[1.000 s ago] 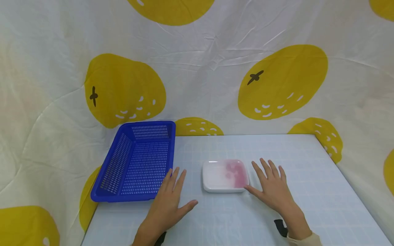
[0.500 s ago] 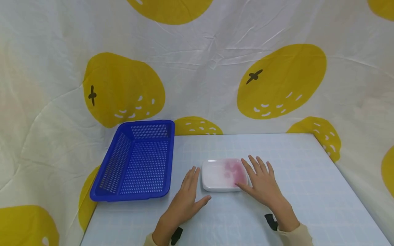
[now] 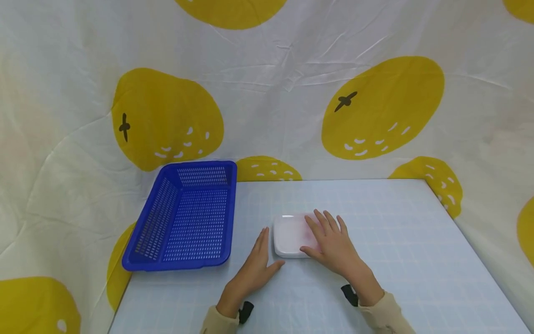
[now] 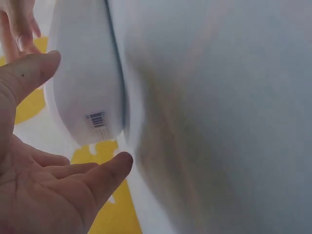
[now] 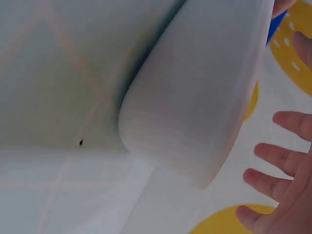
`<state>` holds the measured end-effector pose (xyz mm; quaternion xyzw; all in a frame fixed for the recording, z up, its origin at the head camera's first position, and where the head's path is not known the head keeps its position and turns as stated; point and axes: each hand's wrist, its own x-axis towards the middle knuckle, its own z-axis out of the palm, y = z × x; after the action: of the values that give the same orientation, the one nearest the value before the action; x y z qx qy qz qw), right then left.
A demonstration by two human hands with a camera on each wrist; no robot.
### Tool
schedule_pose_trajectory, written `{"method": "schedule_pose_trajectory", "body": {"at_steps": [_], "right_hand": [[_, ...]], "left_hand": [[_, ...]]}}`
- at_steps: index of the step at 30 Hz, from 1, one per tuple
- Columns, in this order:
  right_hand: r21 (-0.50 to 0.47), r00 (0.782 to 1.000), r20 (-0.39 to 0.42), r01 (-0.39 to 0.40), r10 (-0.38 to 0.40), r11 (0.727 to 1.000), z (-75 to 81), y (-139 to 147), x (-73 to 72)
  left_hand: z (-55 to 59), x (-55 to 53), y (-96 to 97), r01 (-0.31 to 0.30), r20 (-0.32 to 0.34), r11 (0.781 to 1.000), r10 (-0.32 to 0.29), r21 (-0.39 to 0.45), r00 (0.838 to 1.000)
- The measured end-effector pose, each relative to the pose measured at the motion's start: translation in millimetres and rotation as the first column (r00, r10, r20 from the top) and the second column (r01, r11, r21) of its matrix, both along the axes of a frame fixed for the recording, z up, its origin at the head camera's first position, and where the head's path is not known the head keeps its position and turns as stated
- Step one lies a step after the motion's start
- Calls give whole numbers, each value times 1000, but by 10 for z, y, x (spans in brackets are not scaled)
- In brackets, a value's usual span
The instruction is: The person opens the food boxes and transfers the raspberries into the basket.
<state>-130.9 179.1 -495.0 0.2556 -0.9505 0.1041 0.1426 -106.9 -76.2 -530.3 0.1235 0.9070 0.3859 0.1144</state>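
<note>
A low white rectangular container (image 3: 289, 237) with rounded corners lies on the table, a pink patch on the right of its top. In the left wrist view a small barcode label (image 4: 97, 119) shows on its pale side wall. My left hand (image 3: 255, 268) is beside its left end, fingers straight and thumb spread toward the near edge. Spread over its right end is my right hand (image 3: 335, 248), which hides most of the pink patch in the head view. From the right wrist, the fingers (image 5: 278, 184) appear apart from the container's wall. Neither hand grips anything.
A blue perforated plastic basket (image 3: 196, 227) stands at the left of the table, its inside bare. The table (image 3: 400, 241) has a pale checked cover. Behind it hangs a white cloth (image 3: 271, 106) printed with yellow fruit shapes.
My left hand has moved right, from the basket's near corner to the container's left end. My right hand has moved left over the container's right end. Container and basket stay put.
</note>
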Motion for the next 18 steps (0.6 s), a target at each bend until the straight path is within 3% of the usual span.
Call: {"method": "schedule_pose_trajectory", "body": {"at_steps": [6,12,18], "right_hand": [[49,998,-22,-50,51,998,-84,-190,-43],[49,992,-60,-107,110,993,-149,-367,-40],[53,992,-32,-118,120,992,-192,-489,-25]], "left_hand": [[-69,-64,20,6,89,997,-13,80,996],[-65,-100,40,43,59,979,-56,197,997],[-100,-126,19,43,32,986,-49,164,998]]}}
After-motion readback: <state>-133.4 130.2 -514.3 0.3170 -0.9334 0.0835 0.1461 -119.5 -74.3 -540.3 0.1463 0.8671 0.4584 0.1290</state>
